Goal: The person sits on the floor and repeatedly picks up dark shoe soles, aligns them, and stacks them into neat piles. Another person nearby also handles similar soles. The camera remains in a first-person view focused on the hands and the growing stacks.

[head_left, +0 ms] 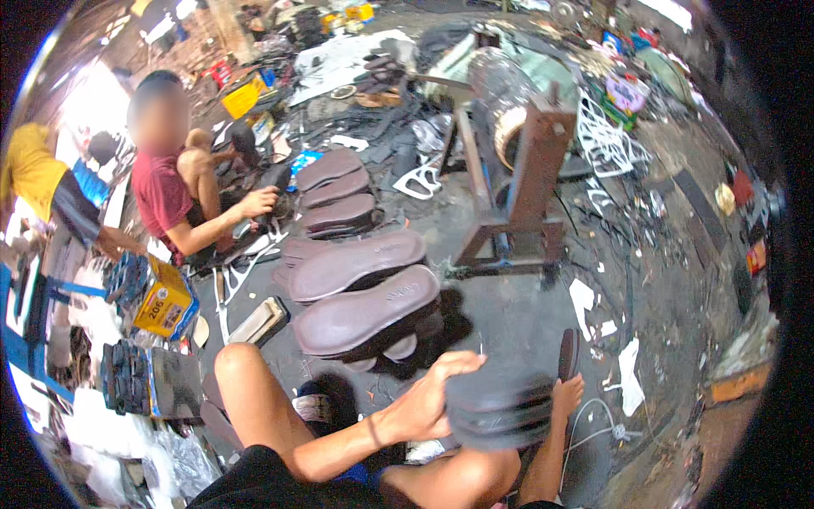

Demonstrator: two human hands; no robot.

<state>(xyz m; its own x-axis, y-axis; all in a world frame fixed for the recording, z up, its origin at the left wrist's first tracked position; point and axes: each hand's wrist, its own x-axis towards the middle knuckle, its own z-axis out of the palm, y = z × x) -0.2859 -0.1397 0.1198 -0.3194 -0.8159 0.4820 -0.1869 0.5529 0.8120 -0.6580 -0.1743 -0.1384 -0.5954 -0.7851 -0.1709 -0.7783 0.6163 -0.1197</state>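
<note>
My left hand (434,397) grips the left side of a blurred stack of dark soles (500,409) above my bent knee. To the right of that stack, my right hand (566,395) is closed around the lower end of a thin dark sole (570,355) that stands nearly upright. In front of me on the floor lie piles of brown soles (369,312), with a second brown pile (360,263) directly behind. A further stack of brown soles (337,193) sits farther away.
A rusty metal stand (530,182) rises ahead on the right. At left a person in a red shirt (161,191) sits handling a dark piece; another in yellow (36,170) leans over a yellow box (165,299). White cut-out scraps (627,377) and a cord (606,416) lie at right.
</note>
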